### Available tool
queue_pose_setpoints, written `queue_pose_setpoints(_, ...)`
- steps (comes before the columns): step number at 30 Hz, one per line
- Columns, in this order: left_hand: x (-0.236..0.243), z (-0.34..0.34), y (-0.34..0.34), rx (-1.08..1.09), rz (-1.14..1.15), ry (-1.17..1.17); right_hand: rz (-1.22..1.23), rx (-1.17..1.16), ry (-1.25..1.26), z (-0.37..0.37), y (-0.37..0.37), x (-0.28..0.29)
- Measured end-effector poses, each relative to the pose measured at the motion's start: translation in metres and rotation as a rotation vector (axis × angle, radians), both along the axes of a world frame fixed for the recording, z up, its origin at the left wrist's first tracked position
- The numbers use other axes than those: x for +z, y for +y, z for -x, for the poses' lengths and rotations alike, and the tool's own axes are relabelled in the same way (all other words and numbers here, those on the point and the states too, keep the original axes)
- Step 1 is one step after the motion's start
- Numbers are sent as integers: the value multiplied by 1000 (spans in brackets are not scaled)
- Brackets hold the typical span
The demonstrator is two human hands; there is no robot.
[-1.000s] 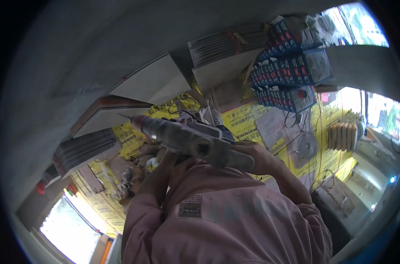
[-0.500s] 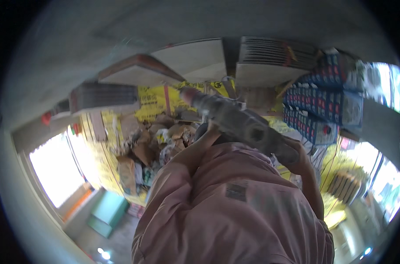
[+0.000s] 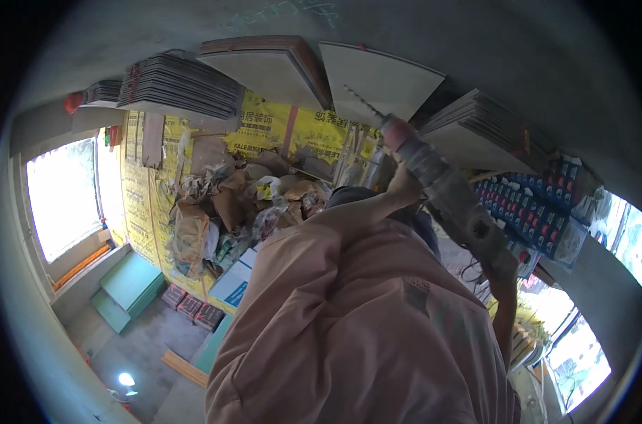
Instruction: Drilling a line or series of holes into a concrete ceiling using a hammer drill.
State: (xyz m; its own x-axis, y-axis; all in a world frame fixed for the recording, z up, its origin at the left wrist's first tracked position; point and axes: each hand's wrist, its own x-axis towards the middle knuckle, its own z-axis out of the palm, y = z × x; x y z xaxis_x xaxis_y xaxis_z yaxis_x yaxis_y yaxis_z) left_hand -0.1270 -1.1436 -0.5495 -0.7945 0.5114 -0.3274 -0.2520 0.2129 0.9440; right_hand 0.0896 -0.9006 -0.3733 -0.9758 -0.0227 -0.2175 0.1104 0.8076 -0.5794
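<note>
A dusty grey rotary hammer drill [image 3: 451, 194] with a red collar slants across the view in front of my chest. Its long thin drill bit [image 3: 363, 101] points up and to the left, the tip overlapping the pale panels in the picture. Just behind the collar, my left hand [image 3: 404, 185] is closed at the drill's front part, its fingers partly hidden by the tool body. My right hand [image 3: 502, 272] grips the rear end, where the handle is mostly covered by fingers and housing. Whether the bit touches anything cannot be told.
Stacked tiles or panels [image 3: 264, 67] lean along the wall ahead. A heap of crumpled paper and plastic [image 3: 229, 201] lies on yellow sheeting. Blue boxes [image 3: 526, 208] stand at the right. Green boards [image 3: 131, 283], a lit lamp [image 3: 126, 379] and a wooden strip [image 3: 184, 367] are at lower left.
The view has turned, so the surroundings sit differently. The drill appears farther right and more steeply tilted, and its bit now shows sharply. Both hands have kept their hold.
</note>
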Motion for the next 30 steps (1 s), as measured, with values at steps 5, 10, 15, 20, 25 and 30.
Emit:
queue_pose_setpoints(5,13,11,-25,165,-293,11,17,-169,-149,13,-57,27)
queue_pose_setpoints(10,16,22,-53,-15,-48,238,284,-384,-47,11,-83,26)
queue_pose_setpoints(15,25,20,-53,-14,110,264,316,-368,1,-10,-51,-23)
queue_pose_setpoints(20,38,1,-37,15,164,274,370,-180,57,-19,-9,-52)
queue_pose_setpoints(25,49,-28,-15,120,104,75,482,-309,-126,-12,16,-14)
queue_pose_setpoints(30,57,-34,-9,140,37,-63,373,-224,39,-1,30,-9)
